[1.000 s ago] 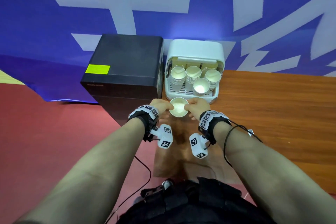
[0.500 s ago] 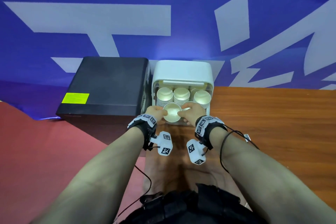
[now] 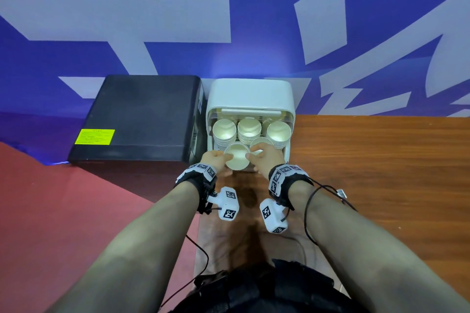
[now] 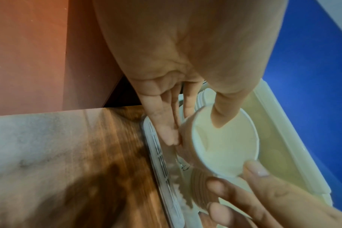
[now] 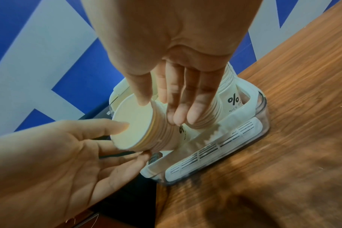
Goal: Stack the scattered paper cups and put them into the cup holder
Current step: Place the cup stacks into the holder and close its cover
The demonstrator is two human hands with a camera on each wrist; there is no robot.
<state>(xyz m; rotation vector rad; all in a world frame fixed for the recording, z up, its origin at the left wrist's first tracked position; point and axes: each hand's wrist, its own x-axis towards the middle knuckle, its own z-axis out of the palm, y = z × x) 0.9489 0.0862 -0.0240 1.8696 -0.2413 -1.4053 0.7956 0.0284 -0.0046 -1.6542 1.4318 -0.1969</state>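
We held the stack of paper cups [image 3: 237, 159] upright between left hand [image 3: 214, 159] and right hand [image 3: 266, 157], thumbs inside the rim, just above the cup holder [image 3: 250, 93]'s front-left slot.

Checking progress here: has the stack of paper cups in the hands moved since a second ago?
Yes. The cup stack, held by both hands, has moved forward from in front of the cup holder to its front-left opening.

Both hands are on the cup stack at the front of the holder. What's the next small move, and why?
Probably lower the cup stack straight down into the front-left spot of the cup holder, then let go. Left hand and right hand pinch it from both sides, its base looks already inside the holder's front wall, three stacks fill the back row, and another stack sits just to its right.
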